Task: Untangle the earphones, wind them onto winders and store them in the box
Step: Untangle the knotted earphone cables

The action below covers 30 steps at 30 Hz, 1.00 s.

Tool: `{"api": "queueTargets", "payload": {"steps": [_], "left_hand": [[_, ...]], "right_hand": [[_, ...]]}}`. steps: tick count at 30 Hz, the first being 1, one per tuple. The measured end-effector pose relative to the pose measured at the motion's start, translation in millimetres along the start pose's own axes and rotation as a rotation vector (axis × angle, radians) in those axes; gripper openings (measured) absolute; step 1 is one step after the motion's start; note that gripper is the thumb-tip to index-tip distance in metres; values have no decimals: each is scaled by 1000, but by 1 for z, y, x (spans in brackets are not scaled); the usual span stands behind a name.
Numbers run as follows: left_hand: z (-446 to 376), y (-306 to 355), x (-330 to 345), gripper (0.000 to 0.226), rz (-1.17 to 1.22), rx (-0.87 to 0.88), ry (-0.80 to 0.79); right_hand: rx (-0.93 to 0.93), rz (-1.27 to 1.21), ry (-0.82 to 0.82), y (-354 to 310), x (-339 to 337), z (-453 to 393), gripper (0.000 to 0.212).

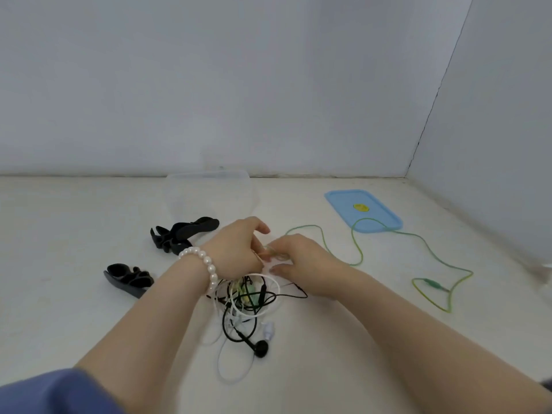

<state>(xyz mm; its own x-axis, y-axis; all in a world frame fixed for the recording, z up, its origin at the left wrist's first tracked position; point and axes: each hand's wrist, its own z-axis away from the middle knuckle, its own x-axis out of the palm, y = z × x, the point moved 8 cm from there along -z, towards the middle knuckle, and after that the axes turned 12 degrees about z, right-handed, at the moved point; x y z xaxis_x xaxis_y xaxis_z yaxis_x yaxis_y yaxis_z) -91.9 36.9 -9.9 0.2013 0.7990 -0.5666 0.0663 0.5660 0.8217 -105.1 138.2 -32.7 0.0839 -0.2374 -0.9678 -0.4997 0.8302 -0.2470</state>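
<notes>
At the centre of the frame the left hand (239, 249) and the right hand (301, 264) met fingertip to fingertip, each grip pinched on a short stretch of the green earphone cable (358, 252), which looked to be looped or knotted between them; the exact hold was partly hidden by the knuckles. A pearl bracelet (206, 264) sat on the left wrist. From the pinch the green cable ran off to the right in loose curves, crossed the near corner of the blue lid (346, 204) at right of centre, and ended in a green inline piece (433, 284) lying on the bench (74, 219) toward the right edge. Just below the hands lay the tangle of black and white earphones (248, 297), with a black earbud (260, 348) and a white plug (268, 330) trailing out toward the bottom of the frame. Left of the hands lay two groups of black winders (182, 234), one near the left wrist and another (128, 279) lower left, none yet carrying cable. The clear box (209, 189) stood open behind the hands at the back of the bench. The step in hand seemed to be the untangling, with the green pair mostly drawn free of the heap. The next move probably called for easing the last green loop out without tightening it, then taking up a winder.
</notes>
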Motion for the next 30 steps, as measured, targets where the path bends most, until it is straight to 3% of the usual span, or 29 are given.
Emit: {"api": "queueTargets", "payload": {"steps": [2, 4, 8, 12, 14, 16, 22, 25, 27, 30], "left_hand": [[0, 6, -2, 50, 107, 56, 5], [1, 9, -9, 43, 165, 105, 38], [5, 13, -19, 27, 290, 135, 44], [14, 24, -4, 17, 369, 165, -202], [21, 27, 3, 18, 318, 159, -311], [22, 26, 3, 16, 298, 164, -311], [17, 26, -35, 41, 477, 257, -3], [23, 29, -54, 35, 538, 298, 163], [24, 26, -61, 40, 666, 264, 241], [25, 21, -61, 51, 1054, 208, 233]], "right_hand": [[20, -76, 67, 3, -11, 3, 15], [69, -290, 134, 14, -32, 7, 9], [134, -1147, 246, 45, -85, 30, 15], [42, -1578, 276, 57, -113, 41, 16], [36, -1683, 342, 64, -117, 41, 17], [18, -1746, 395, 71, -123, 41, 20], [-113, -1939, 525, 96, -144, 51, 19], [-132, -2016, 625, 114, -148, 59, 15], [-109, -2057, 689, 126, -148, 65, 17], [-57, -2091, 768, 138, -144, 69, 16]]}}
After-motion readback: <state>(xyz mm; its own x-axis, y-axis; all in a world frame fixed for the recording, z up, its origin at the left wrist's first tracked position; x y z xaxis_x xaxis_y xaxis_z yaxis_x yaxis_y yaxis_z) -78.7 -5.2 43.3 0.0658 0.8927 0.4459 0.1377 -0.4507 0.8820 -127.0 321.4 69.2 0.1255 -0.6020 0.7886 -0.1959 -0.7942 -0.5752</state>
